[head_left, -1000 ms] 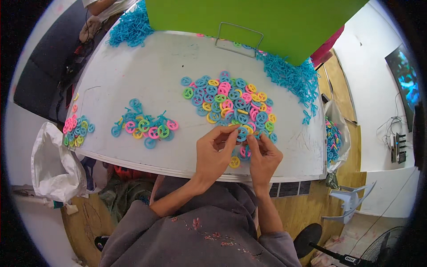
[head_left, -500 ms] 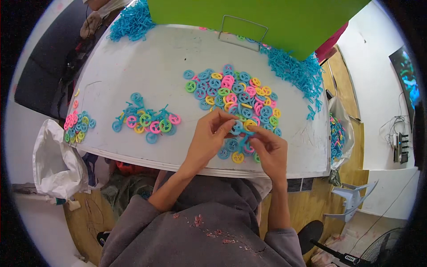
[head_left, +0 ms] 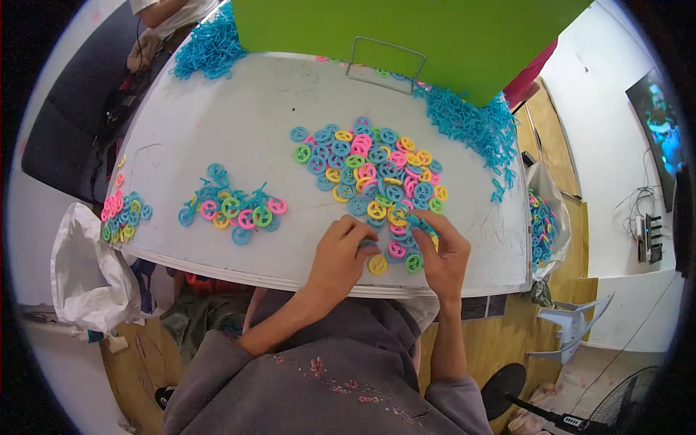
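My right hand [head_left: 444, 254] pinches a small blue plastic piece [head_left: 414, 220] between thumb and fingertips, just above the loose wheels; its lower part is hidden by the fingers. Low over the pile's near left edge, my left hand [head_left: 338, 254] has thumb and forefinger apart, its fingertips by a blue wheel [head_left: 368, 244] partly covered by them. The pile of small spoked plastic wheels [head_left: 362, 156] is blue, pink, yellow and green. A yellow wheel [head_left: 377, 264] lies beside my left thumb. Farther left is a group of blue stems joined with wheels [head_left: 232, 206].
A smaller wheel heap [head_left: 125, 216] lies at the white table's [head_left: 239, 109] left edge. Blue stem pieces are heaped at the back left [head_left: 210, 47] and back right [head_left: 471, 119]. A green panel [head_left: 406, 36] with a wire handle stands behind. Bags hang at both sides; another person's arm [head_left: 161, 11] shows.
My left hand has come away from the blue piece and dropped toward the near wheels. My right hand keeps hold of the piece. The whole view has shifted slightly.
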A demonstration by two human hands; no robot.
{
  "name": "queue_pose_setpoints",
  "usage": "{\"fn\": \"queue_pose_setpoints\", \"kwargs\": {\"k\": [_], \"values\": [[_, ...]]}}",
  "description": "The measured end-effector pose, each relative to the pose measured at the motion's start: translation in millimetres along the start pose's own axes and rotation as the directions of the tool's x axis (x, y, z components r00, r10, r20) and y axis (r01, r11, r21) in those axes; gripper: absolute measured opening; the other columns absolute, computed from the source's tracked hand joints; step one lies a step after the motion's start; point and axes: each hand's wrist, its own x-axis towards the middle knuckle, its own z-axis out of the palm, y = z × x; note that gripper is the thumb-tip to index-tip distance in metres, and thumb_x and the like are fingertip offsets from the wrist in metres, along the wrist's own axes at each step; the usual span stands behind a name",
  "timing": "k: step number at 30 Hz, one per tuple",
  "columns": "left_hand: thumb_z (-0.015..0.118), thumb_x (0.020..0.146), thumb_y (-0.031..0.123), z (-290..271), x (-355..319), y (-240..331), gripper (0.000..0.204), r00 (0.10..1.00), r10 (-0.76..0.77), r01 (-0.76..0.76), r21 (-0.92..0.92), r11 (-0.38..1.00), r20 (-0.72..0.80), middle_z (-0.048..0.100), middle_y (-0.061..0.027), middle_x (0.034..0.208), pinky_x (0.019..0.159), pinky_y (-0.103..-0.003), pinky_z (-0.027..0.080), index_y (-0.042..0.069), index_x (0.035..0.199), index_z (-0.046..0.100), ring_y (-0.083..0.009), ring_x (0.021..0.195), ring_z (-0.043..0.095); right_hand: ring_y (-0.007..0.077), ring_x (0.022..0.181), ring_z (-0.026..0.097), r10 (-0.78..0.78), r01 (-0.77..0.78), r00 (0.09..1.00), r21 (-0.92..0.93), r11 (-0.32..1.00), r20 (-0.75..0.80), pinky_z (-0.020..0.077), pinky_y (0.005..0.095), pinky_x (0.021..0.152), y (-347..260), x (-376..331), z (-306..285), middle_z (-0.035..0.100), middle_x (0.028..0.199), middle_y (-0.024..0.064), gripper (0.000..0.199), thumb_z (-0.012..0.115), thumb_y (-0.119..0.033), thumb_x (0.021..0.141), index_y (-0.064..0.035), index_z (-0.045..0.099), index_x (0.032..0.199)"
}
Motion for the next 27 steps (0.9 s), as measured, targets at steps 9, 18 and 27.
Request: {"fn": "queue_pose_setpoints", "kwargs": {"k": [9, 18, 27], "values": [[0.059, 0.086, 0.0, -27, 20, 14, 0.011, 0.877, -0.446, 0.427, -0.717, 0.551, 0.18, 0.06, -0.0063, 0.08, 0.063, -0.026, 0.049, -0.002, 0.097, 0.057, -0.0106, 0.072, 0.058, 0.0206, 0.097, 0.06, -0.115, 0.12, 0.992, -0.156, 0.98, 0.043, 0.045, 0.0319, 0.085, 6, -1, -1, 0.065, 0.097, 0.011, 0.022, 0.067, 0.01, 0.073, 0.0022, 0.065, 0.094], [0.05, 0.091, -0.003, -18, 20, 12, 0.005, 0.863, -0.433, 0.445, -0.798, 0.406, 0.261, 0.061, -0.009, 0.085, 0.067, -0.027, 0.054, -0.002, 0.096, 0.048, -0.0142, 0.075, 0.063, 0.0212, 0.093, 0.061, -0.093, 0.1, 0.995, -0.189, 0.977, 0.046, 0.0458, 0.031, 0.084, -1, -2, 8, 0.067, 0.095, 0.0111, 0.019, 0.064, 0.008, 0.077, 0.0033, 0.065, 0.095], [0.048, 0.089, -0.009, -16, 21, 14, 0.007, 0.913, -0.383, 0.344, -0.763, 0.547, 0.137, 0.061, -0.0101, 0.085, 0.07, -0.029, 0.056, -0.002, 0.09, 0.047, -0.016, 0.08, 0.065, 0.0147, 0.089, 0.06, 0.138, -0.138, 0.99, -0.019, 0.99, 0.01, 0.0471, 0.0276, 0.08, -7, -4, 12, 0.067, 0.092, 0.009, 0.018, 0.064, 0.004, 0.082, 0.0039, 0.066, 0.1]]}}
